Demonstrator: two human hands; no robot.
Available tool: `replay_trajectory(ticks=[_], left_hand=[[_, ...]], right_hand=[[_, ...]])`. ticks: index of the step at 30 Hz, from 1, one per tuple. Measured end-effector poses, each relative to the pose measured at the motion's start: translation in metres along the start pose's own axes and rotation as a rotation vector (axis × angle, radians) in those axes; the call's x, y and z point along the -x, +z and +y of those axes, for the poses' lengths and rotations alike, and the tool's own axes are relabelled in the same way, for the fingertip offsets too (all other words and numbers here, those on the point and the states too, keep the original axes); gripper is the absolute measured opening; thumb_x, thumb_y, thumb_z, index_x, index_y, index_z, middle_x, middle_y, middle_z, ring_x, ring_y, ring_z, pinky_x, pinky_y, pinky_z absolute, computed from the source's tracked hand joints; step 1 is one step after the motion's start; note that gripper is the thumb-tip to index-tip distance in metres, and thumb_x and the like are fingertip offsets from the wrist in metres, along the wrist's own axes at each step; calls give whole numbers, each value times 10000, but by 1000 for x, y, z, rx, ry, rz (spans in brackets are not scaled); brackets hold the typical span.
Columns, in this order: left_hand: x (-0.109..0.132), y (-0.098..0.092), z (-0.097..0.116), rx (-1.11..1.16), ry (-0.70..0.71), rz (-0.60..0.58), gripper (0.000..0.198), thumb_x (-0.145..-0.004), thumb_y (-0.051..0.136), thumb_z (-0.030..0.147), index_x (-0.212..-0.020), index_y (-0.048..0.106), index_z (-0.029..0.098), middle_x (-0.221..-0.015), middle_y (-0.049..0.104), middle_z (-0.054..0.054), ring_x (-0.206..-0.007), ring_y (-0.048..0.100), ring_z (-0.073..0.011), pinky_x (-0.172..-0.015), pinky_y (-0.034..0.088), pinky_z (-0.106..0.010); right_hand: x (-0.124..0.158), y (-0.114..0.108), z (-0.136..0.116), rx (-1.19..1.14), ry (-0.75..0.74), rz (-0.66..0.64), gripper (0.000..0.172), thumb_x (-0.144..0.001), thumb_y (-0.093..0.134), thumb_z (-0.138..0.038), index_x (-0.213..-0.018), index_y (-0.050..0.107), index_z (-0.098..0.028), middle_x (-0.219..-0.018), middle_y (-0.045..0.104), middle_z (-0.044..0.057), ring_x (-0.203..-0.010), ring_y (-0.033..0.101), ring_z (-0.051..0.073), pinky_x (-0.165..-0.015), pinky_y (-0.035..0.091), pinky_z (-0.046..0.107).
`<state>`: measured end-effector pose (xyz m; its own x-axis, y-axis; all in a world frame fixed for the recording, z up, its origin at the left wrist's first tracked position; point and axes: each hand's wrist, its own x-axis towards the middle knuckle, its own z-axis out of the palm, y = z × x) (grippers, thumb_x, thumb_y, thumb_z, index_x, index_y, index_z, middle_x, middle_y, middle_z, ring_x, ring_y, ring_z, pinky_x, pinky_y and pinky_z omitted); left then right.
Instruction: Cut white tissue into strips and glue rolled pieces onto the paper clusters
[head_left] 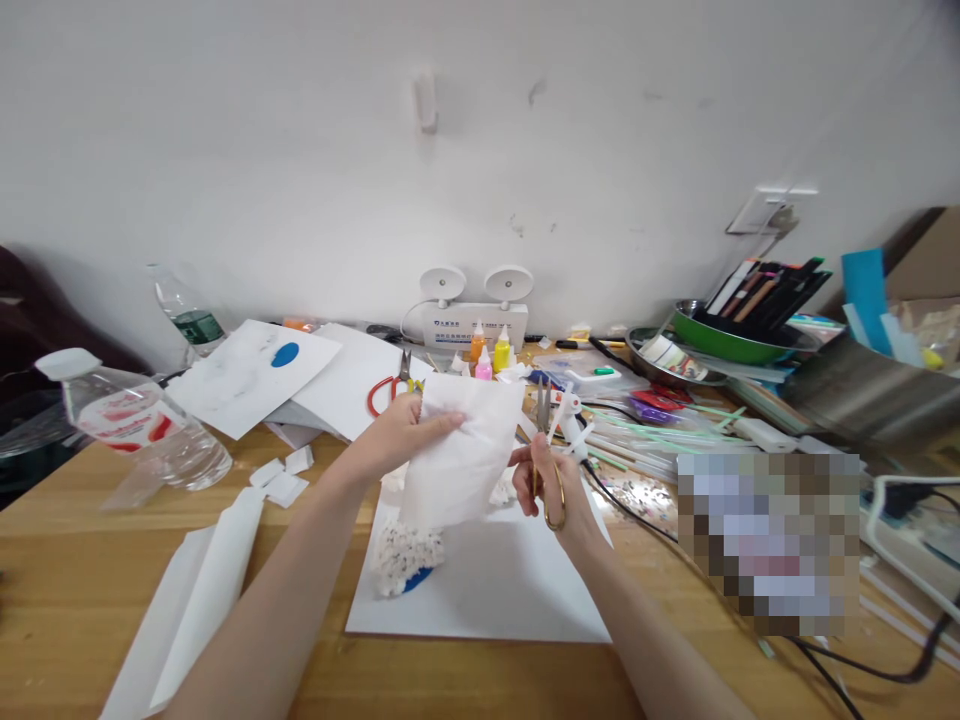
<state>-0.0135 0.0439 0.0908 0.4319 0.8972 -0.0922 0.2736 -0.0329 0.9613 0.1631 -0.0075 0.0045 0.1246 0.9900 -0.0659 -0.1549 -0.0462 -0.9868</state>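
Head view: we see a piece of white paper (466, 465) held up in front of us, over a larger white sheet (525, 605) that lies on the desk (300, 610). The paper's upper left part sits in the fingers of our left hand (405, 430); the thumb lies flat across its front, and the other fingers are mostly out of sight behind it. We have these fingers pressed together on the paper, with its larger part hanging below and to the right of the thumb.

Our right hand (553, 490) is just beside the paper's right edge, its fingers curled around the loops of gold-handled scissors (543, 408). The blades point upward, narrowly parted, near that same edge and clear of the paper. Some of the right fingertips reach toward the paper, but we cannot tell whether they touch it.

Below the left hand, on the larger sheet, we find a crumbly, speckled white clump (405, 555) with a blue patch (418, 579) showing at its lower edge. Beyond the paper stand an orange bottle (478, 347), a pink bottle (483, 366) and a yellow bottle (502, 352), with red-handled scissors (381, 397) to their left.
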Motion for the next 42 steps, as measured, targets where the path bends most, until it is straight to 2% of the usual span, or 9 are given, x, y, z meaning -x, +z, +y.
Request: replay_trajectory(ticks=[6,9,16,22,31,42], left_hand=[[-3,-15,0,458,75,272,199,-681,664,300,-817,649,156,-782,702,-47,-720,650,-174,-623,520,-232],[-2,-22,1,563,144,340,214,-689,660,255,-880,653,161,-873,704,-58,-794,654,-187,-682,532,-240],[0,-29,3,644,180,331,252,-705,635,224,-944,645,148,-893,704,-76,-832,655,-223,-731,545,-295],[0,-29,3,639,181,357,232,-704,639,212,-925,646,144,-872,708,-67,-808,660,-207,-716,546,-269],[-2,-30,0,573,136,363,196,-689,662,242,-860,652,147,-845,708,-67,-773,660,-203,-635,543,-252],[-4,-27,-2,544,128,321,240,-690,664,273,-891,662,140,-876,700,-80,-790,652,-201,-645,535,-248]], right_hand=[[2,2,4,3,-42,-147,606,-714,389,-696,-709,561,-115,-383,444,-41,-293,366,65,-329,256,202],[4,5,9,25,-47,-240,602,-711,401,-692,-737,563,-112,-416,453,-39,-305,373,64,-327,247,203],[10,7,9,123,-38,-380,583,-733,388,-676,-722,549,-116,-445,454,-30,-336,374,65,-347,241,212],[13,6,8,85,-74,-474,570,-741,397,-663,-753,549,-114,-456,441,-35,-358,371,66,-359,256,211],[14,7,9,91,-88,-457,552,-739,405,-660,-704,537,-125,-446,436,-32,-357,356,66,-353,253,209],[13,9,8,133,-67,-429,560,-736,404,-663,-695,537,-121,-415,417,-44,-339,339,61,-345,254,204]])
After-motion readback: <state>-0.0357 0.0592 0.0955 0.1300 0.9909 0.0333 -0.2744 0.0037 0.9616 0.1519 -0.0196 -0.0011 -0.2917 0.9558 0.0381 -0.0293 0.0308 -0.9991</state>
